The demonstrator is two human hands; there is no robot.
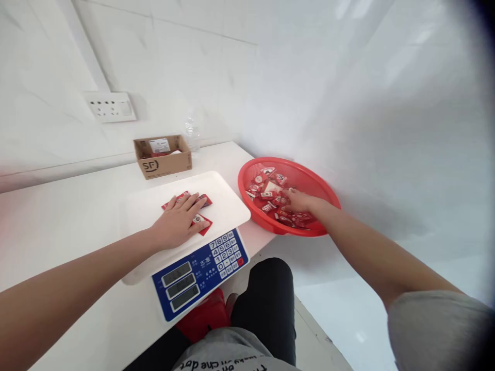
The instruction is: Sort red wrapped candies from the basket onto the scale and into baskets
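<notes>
Red packets (pixel 202 223) lie under the left hand (pixel 176 222), which is spread flat on the scale's white pan (pixel 228 203); the pan is bare toward its far edge. The right hand (pixel 298 200) rests among sachets (pixel 266 195) in the red basket (pixel 247 178) at the table's right edge. Its fingers are too small to tell whether they are pinching.

We see a packing station. A price scale (pixel 228 206) sits near, a courier carton (pixel 166 166) far by the tiled wall (pixel 270 77), a sachet basket (pixel 309 178) right.
</notes>
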